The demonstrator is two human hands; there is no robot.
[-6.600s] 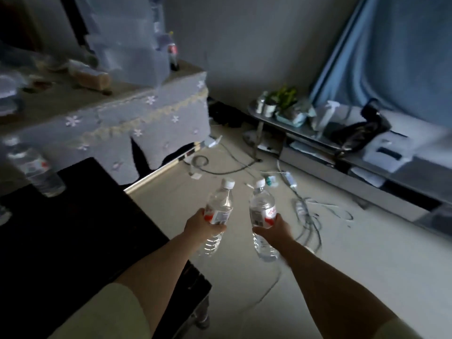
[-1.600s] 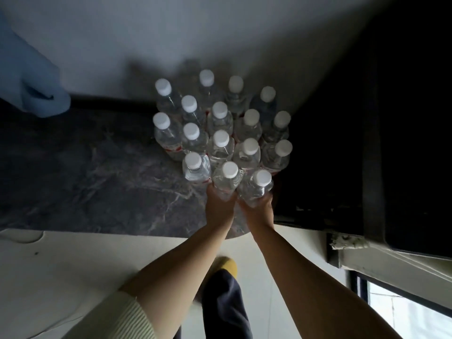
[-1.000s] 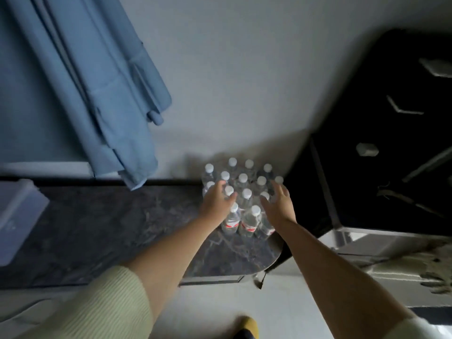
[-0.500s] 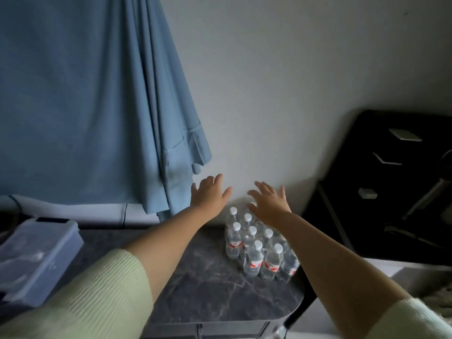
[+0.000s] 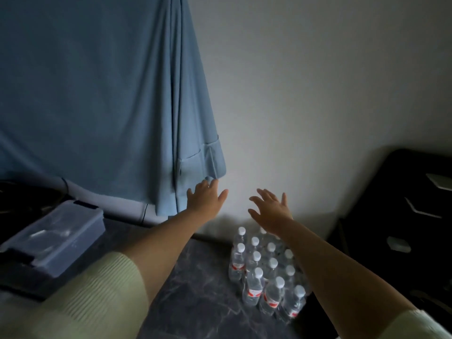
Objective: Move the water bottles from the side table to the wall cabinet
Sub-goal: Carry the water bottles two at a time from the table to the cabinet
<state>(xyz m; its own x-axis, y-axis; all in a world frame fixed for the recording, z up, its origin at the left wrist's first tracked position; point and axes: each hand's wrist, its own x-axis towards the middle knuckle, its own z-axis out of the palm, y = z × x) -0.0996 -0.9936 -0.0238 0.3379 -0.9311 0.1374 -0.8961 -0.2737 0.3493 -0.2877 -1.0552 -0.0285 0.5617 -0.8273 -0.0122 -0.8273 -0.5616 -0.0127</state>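
Several clear water bottles (image 5: 266, 272) with white caps and red labels stand packed together on the dark marbled cabinet top (image 5: 195, 297), close to the white wall. My left hand (image 5: 205, 198) is raised above and left of the cluster, fingers spread, holding nothing. My right hand (image 5: 271, 210) hovers just above the back row of bottles, fingers apart and empty. My right forearm hides part of the cluster's right side.
A blue curtain (image 5: 102, 101) hangs at the left, its lower corner beside my left hand. A translucent lidded plastic box (image 5: 56, 237) sits on the left of the cabinet top. A black piece of furniture (image 5: 401, 216) stands at the right.
Both hands let go of the two bottles they set down at the front of the cluster and have lifted away, open. The view has tilted up toward the wall and curtain.
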